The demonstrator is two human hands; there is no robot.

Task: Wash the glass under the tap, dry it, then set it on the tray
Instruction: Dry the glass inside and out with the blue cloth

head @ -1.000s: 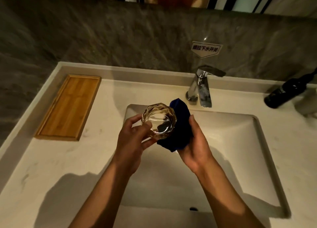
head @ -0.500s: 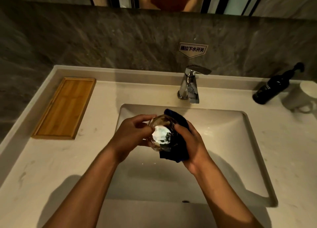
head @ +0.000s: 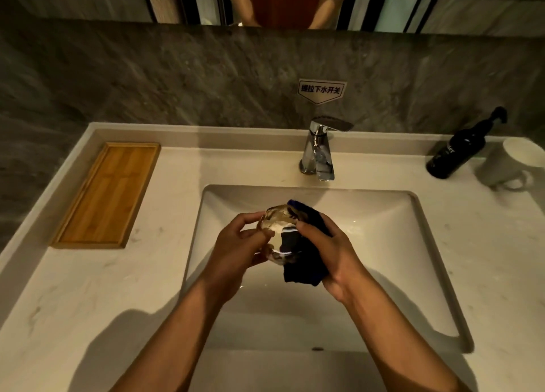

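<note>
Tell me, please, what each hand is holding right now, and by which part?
The left hand grips the glass by its side wall. The right hand holds the dark blue cloth, pressed against the glass's other side.

The room is dim and warm-toned, the light coming from above and somewhat behind the person, so both forearms throw broad soft shadows across the pale tabletop [head: 88,303] and down into the sink basin [head: 398,244]. A bright glint sits on the chrome tap [head: 320,152], and white glare flares on the glass [head: 277,229] between the hands. The dark stone wall looks muddy and smeared, with little fine detail. Wide-angle bending curves the tabletop edges, and the mug [head: 513,164] at the right edge looks stretched and soft
</note>
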